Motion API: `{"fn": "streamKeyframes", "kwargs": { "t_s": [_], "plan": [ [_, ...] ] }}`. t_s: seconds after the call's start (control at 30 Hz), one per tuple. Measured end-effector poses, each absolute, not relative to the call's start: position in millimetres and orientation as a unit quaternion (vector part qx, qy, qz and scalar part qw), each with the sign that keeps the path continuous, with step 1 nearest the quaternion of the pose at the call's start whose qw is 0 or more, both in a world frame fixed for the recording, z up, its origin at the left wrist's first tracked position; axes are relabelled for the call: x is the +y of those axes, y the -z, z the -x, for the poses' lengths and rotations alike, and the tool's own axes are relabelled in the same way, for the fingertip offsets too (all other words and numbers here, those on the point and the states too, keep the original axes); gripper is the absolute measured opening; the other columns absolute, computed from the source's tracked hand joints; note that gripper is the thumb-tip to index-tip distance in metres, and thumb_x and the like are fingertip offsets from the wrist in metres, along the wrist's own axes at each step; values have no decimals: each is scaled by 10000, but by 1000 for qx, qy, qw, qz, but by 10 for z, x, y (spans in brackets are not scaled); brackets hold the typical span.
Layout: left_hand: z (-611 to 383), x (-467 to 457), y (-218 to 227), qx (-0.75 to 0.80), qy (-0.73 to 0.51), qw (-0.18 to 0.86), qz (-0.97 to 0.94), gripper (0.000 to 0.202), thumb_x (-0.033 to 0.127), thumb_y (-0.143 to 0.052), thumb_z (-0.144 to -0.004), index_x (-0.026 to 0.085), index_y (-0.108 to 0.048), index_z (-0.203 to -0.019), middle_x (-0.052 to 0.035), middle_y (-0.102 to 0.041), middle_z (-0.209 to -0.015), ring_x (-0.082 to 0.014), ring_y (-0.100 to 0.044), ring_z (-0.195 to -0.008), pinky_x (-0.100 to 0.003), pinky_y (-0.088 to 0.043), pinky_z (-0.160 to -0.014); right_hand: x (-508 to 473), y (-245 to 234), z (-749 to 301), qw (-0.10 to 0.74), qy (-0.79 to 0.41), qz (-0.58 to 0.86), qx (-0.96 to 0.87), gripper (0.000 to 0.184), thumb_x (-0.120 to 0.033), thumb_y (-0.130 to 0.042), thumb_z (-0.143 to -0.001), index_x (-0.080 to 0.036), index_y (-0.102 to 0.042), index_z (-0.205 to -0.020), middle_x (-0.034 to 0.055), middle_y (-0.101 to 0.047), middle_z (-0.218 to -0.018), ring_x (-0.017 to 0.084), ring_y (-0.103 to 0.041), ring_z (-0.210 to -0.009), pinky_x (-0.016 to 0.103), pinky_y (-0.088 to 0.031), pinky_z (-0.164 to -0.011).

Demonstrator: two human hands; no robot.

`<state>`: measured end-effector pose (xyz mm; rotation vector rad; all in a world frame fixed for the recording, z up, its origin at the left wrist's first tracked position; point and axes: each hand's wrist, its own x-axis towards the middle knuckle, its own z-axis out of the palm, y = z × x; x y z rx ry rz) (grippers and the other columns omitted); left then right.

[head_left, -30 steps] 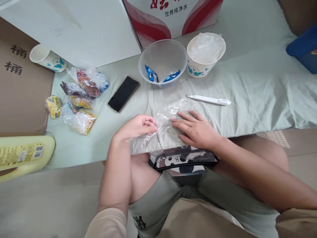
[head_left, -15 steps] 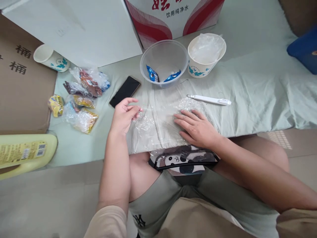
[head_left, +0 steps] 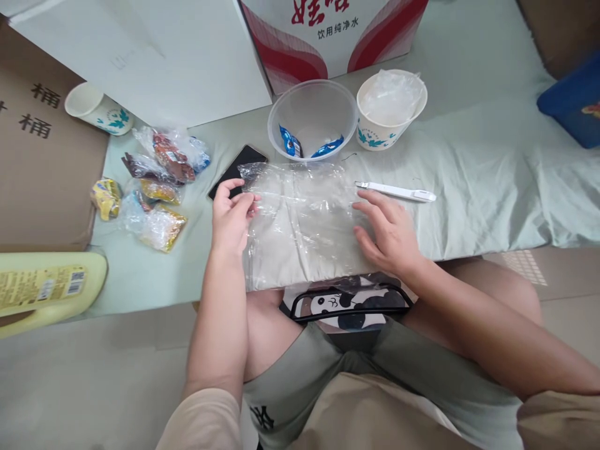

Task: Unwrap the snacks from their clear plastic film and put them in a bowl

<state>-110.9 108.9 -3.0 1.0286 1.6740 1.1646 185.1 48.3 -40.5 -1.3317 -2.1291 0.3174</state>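
Observation:
A sheet of clear plastic film point(head_left: 300, 231) lies spread over the green cloth in front of me, wrinkled and shiny, its near edge hanging toward my lap. My left hand point(head_left: 231, 215) is at the film's left edge, thumb and fingers curled together in a pinch on it. At the right edge, my right hand point(head_left: 389, 234) has its fingers spread and holds nothing. A white utility knife point(head_left: 398, 191) lies just beyond the right fingers. Past the left fingers is a black phone point(head_left: 234, 174), partly overlapped by the film's far corner.
Beyond the film stand a clear plastic bowl point(head_left: 313, 115) with blue packets and a paper cup point(head_left: 391, 112) stuffed with plastic. Wrapped snacks point(head_left: 162, 187) lie left, near another cup point(head_left: 100, 109). Boxes point(head_left: 140, 56) back the surface. A panda-print item point(head_left: 351, 306) rests between my legs.
The film has spread out flatter and farther from me, reaching the phone and the bowl. My right hand has shifted slightly right and lifted its fingers; my left stays at the left edge.

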Motion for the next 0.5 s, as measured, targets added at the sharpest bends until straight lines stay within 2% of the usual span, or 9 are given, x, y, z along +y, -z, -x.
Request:
{"fn": "streamKeyframes", "kwargs": {
  "t_s": [0.1,0.2,0.3,0.5],
  "plan": [
    [1115,1069,22,672,-459,422,-400,366,271,-629,-787,307,-476,-1118,21,-630,-838,-125,-627,-650,-222,-472,-553,507,424,-1870,292,-109,531,-788,460,-257,-507,-947,-256,-570,-1403,112,-621,-1426,373,-524,-1377,570,-405,-1129],
    [1116,1050,25,689,-433,415,-407,439,213,-639,-755,306,-467,-1147,35,-629,-814,-90,-511,-503,-211,-367,-454,521,456,-1880,264,-102,524,-803,462,-261,-499,-949,-266,-593,-1402,92,-654,-1399,383,-512,-1395,594,-388,-1134],
    [1157,1063,41,714,-448,356,-403,427,153,-602,-719,277,-468,-1105,53,-597,-750,-66,-397,-445,-213,-290,-423,526,481,-1887,247,-95,529,-806,447,-270,-477,-968,-241,-586,-1400,107,-678,-1365,385,-512,-1397,604,-387,-1128],
    [1272,1092,70,728,-473,316,-382,394,161,-581,-700,260,-454,-1060,61,-567,-723,-68,-372,-449,-231,-266,-430,540,472,-1910,255,-99,535,-800,463,-274,-480,-961,-225,-557,-1416,152,-633,-1387,399,-514,-1360,609,-391,-1103]
  ]
}}
